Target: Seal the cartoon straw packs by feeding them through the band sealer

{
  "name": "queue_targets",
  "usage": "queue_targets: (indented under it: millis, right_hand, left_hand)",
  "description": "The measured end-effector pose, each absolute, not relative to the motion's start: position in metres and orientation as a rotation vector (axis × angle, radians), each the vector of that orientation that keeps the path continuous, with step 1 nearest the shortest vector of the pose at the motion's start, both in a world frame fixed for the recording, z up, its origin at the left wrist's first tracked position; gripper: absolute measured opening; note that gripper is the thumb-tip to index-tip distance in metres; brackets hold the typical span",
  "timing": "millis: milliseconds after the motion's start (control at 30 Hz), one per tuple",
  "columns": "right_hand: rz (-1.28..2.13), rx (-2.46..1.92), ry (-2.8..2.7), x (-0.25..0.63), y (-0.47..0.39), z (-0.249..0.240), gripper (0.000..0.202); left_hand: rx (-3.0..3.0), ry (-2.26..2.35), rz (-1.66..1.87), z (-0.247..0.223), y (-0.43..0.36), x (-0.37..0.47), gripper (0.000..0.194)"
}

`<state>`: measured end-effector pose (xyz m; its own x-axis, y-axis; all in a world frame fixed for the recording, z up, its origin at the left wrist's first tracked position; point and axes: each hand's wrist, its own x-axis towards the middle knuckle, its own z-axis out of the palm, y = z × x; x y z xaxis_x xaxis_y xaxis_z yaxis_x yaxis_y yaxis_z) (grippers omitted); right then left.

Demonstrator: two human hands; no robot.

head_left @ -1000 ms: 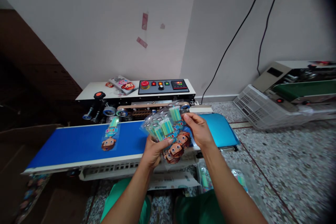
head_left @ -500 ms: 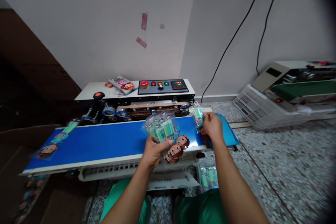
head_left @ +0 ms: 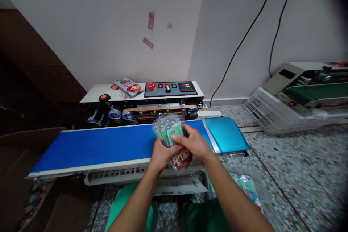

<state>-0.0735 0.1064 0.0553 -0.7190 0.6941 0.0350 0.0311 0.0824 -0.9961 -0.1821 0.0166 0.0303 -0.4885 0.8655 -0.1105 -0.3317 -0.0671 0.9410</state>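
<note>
A fanned bunch of clear plastic packets (head_left: 169, 127) is held over the middle of the blue conveyor belt (head_left: 108, 146). Green strips show in their upper parts, and brown-haired cartoon heads are printed below. My left hand (head_left: 161, 155) grips the bunch from the lower left, thumb across the front. From the right, my right hand (head_left: 196, 143) closes on the same bunch, its thumb close to the left thumb; its other fingers are partly hidden behind the packets. Behind the belt stands a band sealing machine (head_left: 136, 101) with rollers and a tan band.
A control panel (head_left: 170, 88) with a red button and lit display tops the machine. Cardboard boxes (head_left: 65, 203) stand at left, one with packets inside. More packets (head_left: 246, 186) lie in a clear container low on the right. A white crate (head_left: 261, 112) sits beyond.
My right hand has come left from the belt's right end to the bunch in my left hand. The packet at the belt's left end is gone from the belt.
</note>
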Motion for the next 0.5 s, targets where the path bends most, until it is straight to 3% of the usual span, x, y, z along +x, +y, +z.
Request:
queue_targets:
  millis: [133,267,500]
  right_hand:
    - [1.748,-0.756,-1.572,-0.0809,0.1021,0.0460,0.034]
    - [1.578,-0.786,-1.542,-0.0798,0.1042,0.0479,0.027]
    - [1.577,-0.753,-1.455,-0.0817,0.1033,0.0480,0.034]
  left_hand:
    - [0.642,1.206,1.713,0.0342,0.0144,-0.1813,0.062]
    - [0.568,1.098,1.761,0.0371,0.0139,-0.1760,0.055]
    - [0.454,1.051,1.883,0.0337,0.0178,-0.1730,0.061]
